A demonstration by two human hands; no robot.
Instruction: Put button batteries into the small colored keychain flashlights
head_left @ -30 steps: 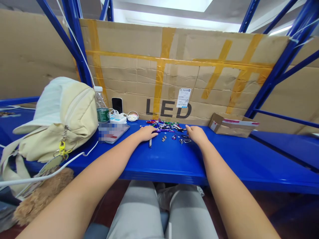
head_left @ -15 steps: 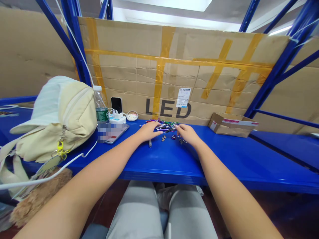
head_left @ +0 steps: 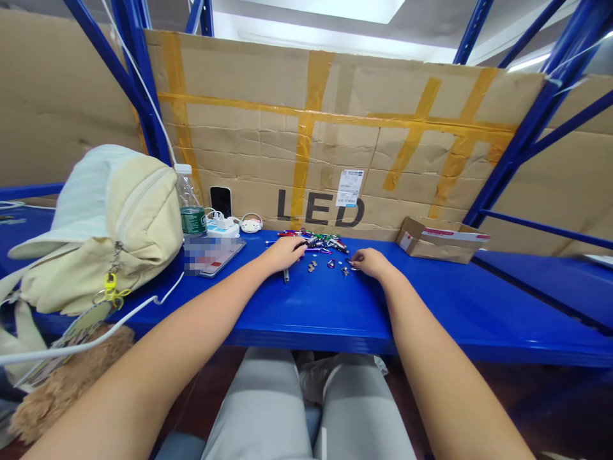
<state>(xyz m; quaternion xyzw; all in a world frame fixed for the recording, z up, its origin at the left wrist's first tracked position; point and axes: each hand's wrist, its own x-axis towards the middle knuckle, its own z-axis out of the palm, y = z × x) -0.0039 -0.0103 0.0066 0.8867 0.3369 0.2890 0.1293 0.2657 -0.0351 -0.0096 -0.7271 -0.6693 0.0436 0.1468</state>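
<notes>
A pile of small colourful metal pieces [head_left: 320,241], like little keychain torches and clips, lies on the blue shelf [head_left: 335,306] by the cardboard wall. Several loose small parts [head_left: 312,266] sit in front of it. My left hand [head_left: 283,253] rests at the pile's left edge, its fingers curled against a small dark piece. A thin silver cylinder [head_left: 286,276] lies just below that hand. My right hand [head_left: 371,262] is to the right of the loose parts, fingers bent in a pinch over a tiny item I cannot make out.
A cream backpack [head_left: 110,223] with a white cable stands at the left. Beside it are a water bottle [head_left: 190,204], a phone [head_left: 216,255] and a white charger block [head_left: 223,225]. A small open cardboard box [head_left: 440,239] sits at the right. A taped cardboard wall [head_left: 335,147] closes the back.
My right hand reached left into the pile, then drew back to the right with its fingers pinched. My left hand shifted slightly forward to the pile's edge.
</notes>
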